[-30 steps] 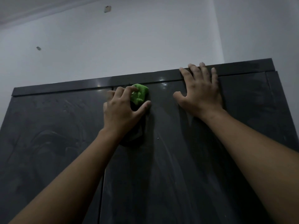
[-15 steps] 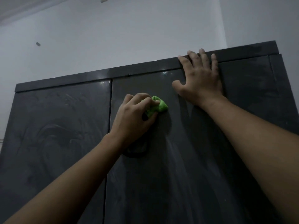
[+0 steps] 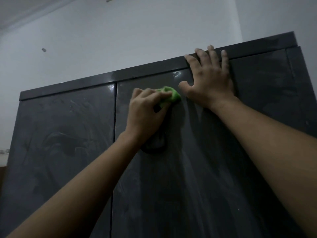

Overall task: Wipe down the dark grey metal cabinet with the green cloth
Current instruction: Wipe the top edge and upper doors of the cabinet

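Two hands meet on the smeared, glossy dark grey metal cabinet [image 3: 65, 134]: the left hand [image 3: 147, 110], gripping the bunched green cloth [image 3: 172, 96], has slid it up just beside the thumb of the right hand [image 3: 211, 79], still splayed flat, fingertips on the top rim.

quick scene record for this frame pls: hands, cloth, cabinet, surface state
left hand: grips crumpled green cloth, pressing it on the right door near its top
right hand: flat on the right door, fingers spread, fingertips on the top rim
cabinet: dark grey metal cabinet, two doors, vertical seam between them
cloth position: beside the right hand's thumb, right of the seam
surface: pale smears and streaks on the left door and the right door
background: white wall
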